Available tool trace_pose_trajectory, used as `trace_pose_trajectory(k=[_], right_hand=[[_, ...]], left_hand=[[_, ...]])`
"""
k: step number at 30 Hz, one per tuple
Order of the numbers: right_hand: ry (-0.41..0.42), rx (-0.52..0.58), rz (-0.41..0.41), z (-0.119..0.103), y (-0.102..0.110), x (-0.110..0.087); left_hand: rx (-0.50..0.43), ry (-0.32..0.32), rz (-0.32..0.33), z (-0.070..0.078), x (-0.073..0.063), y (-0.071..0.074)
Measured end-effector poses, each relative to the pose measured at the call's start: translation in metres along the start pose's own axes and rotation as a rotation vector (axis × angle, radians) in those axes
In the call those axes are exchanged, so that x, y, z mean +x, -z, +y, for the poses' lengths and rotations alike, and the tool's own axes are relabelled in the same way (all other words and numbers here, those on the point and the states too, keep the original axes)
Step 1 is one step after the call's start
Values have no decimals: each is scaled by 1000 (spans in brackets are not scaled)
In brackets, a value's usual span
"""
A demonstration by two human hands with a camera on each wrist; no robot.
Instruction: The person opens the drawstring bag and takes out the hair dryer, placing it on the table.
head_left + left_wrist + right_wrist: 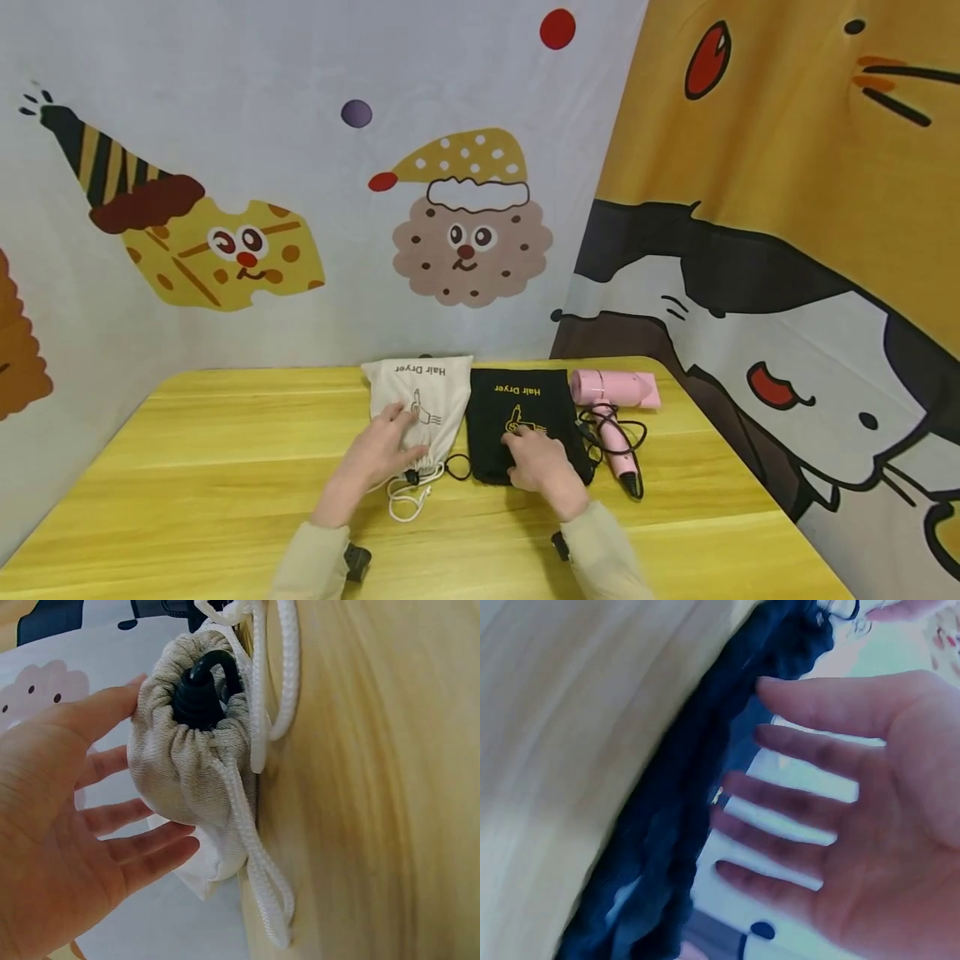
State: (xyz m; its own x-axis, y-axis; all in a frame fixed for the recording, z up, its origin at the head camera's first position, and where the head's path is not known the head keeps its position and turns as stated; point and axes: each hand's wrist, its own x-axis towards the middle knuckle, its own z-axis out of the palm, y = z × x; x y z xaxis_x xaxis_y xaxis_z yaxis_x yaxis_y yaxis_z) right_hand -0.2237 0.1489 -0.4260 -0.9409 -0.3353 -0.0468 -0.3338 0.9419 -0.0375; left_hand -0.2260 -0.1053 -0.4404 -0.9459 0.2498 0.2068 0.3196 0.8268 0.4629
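A white drawstring bag [450,396] printed "Hair Dryer" lies on the table, its cord trailing toward me. My left hand [384,446] rests over its left side with fingers spread. In the left wrist view a dark plug or cord end [199,701] pokes out of the gathered mouth of the bag [195,765]. Beside it lies a black drawstring bag [487,454] with yellow "Hair Dryer" print. My right hand [542,462] is over this bag, fingers extended; the right wrist view shows the fingers along the edge of the black fabric [667,802].
A pink hair dryer [611,387] lies right of the black bag, its black cord [637,437] looped around the handle. White drawstrings [405,508] spread on the wooden table [225,467]. A cartoon-printed curtain [285,50] stands behind the table and along its sides.
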Motion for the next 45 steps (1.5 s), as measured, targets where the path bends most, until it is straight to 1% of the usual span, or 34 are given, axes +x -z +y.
trace_pose_trajectory(k=[3, 6, 8, 10, 13, 16, 20, 23, 26, 33, 36, 40, 45], right_hand=[[157, -51, 155, -12, 0, 2], [302, -89, 309, -25, 0, 6], [360, -98, 377, -34, 0, 9], [398, -96, 417, -43, 0, 13], [418, -102, 431, -53, -1, 18], [422, -133, 423, -60, -5, 22], [423, -174, 390, -66, -10, 26], [415, -193, 364, -69, -12, 29], [402, -212, 350, -71, -13, 31], [393, -274, 340, -77, -15, 33], [387, -299, 348, -80, -16, 34], [367, -324, 346, -83, -16, 35], [338, -317, 331, -84, -19, 35]], left_hand=[[20, 10, 28, 4, -2, 3], [26, 21, 38, 7, -5, 7], [39, 23, 32, 9, -7, 10], [63, 12, 14, 9, -9, 12], [115, -28, -16, 10, -14, 15], [146, -58, -39, 9, -16, 16], [152, -61, -52, 9, -16, 14], [149, -67, -48, 9, -16, 14], [152, -83, -31, 9, -17, 13], [167, -143, 13, 5, -16, 12], [168, -157, 22, 4, -16, 11], [167, -159, 19, 4, -16, 11], [168, -149, 4, 4, -16, 11]])
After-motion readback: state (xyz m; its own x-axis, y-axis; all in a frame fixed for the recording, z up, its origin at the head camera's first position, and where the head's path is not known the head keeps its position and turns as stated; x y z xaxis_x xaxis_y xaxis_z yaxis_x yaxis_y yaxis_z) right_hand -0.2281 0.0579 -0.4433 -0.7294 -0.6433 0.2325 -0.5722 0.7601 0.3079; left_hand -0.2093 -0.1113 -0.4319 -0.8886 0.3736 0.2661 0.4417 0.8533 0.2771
